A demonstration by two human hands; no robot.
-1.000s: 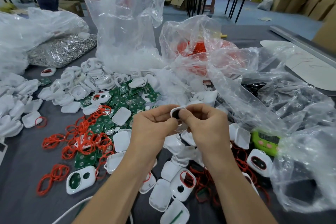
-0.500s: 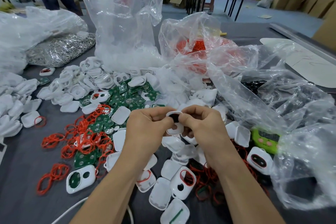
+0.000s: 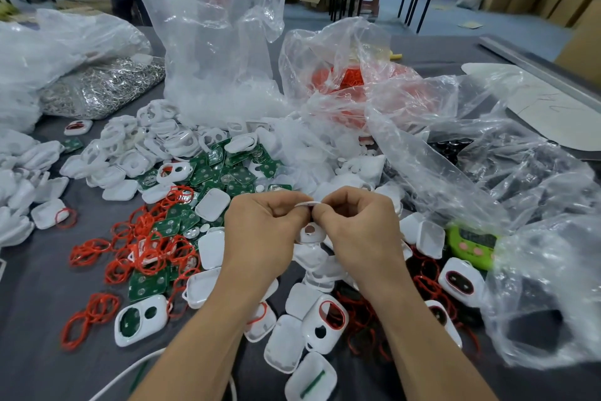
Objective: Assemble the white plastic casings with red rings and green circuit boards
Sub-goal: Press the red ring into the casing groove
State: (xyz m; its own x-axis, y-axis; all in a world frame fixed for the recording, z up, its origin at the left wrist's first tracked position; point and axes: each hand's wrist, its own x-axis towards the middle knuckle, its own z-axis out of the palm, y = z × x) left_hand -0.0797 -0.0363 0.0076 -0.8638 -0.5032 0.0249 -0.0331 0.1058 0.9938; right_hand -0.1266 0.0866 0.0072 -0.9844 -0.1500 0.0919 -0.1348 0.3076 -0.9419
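The left hand point(image 3: 263, 231) and the right hand point(image 3: 361, 231) are meeting above the middle of the worktop point(image 3: 32, 303), knuckles up and fingers curled. Both are pinching one white plastic casing point(image 3: 310, 233) between them. The thumbs and forefingers are closing on its upper rim. Its lower end, which has a round hole, is hanging in the gap between the two hands, above the parts on the worktop.

Below the hands, loose casing halves point(image 3: 283, 345) are lying scattered toward the near edge. Among them, a casing with a red ring in its opening point(image 3: 328, 319) is lying between the two forearms.

Left of the hands, loose red rings point(image 3: 143, 251) are lying tangled over green circuit boards point(image 3: 224, 173), which are spreading toward the centre. A casing showing a green board through its openings point(image 3: 140, 319) is lying near the left part of the near edge. A heap of white casing frames point(image 3: 130, 150) is lying further toward the left edge.

Right of the hands, a green device with a display point(image 3: 471, 243) is lying partly under crumpled clear plastic bags point(image 3: 487, 173).

Toward the far edge, an upright clear bag point(image 3: 221, 42) is standing beside a bag of red rings point(image 3: 351, 75). A bag of silver metal parts point(image 3: 97, 88) is lying at the far left.
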